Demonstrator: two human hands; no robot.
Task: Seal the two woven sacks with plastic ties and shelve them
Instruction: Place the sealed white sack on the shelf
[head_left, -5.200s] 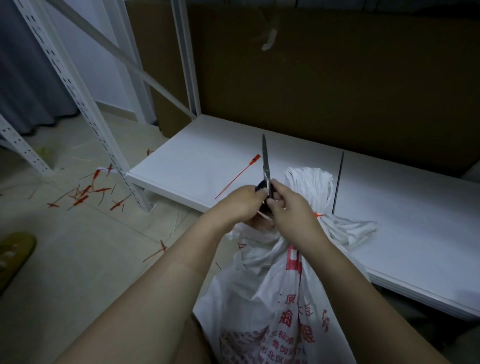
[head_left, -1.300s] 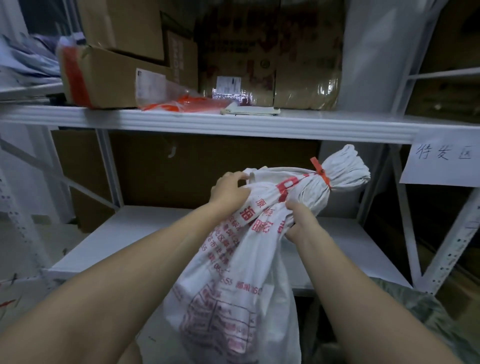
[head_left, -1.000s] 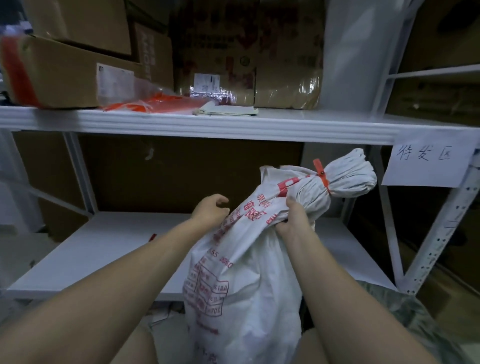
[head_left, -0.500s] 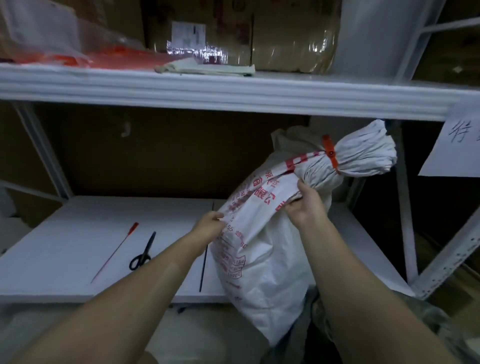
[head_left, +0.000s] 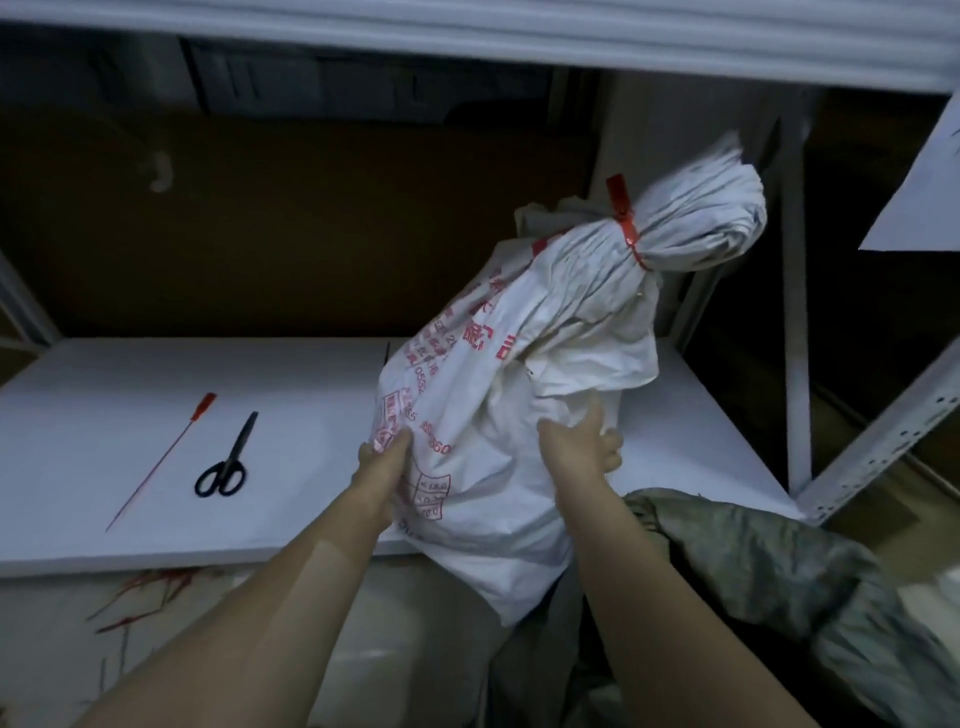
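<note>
White woven sack, red print, neck bunched and cinched with a red plastic tie. Contents not visible, sack is closed. It's tilted, neck up and to the right, lower body overhanging the front edge of the lower shelf; can't tell how much weight sits on the shelf.

Left hand: grip clamped on the sack's left side, fingers pressed into the fabric. Right hand: grip clamped on a fold of fabric at the sack's right mid-body.

Versus half a second ago: right hand has dropped from just under the tied neck to mid-body; left hand lower on the sack too. Sack sits deeper over the shelf, neck closer to the right upright.

On the shelf left of the sack: black scissors lying flat, a loose red tie just beside them, not touching. Upper shelf edge runs across the top. Brown board backs the bay. Paper sign hangs at right. Grey-green sack lies at lower right. Red tie offcuts litter the floor under the shelf. Dim lighting.
</note>
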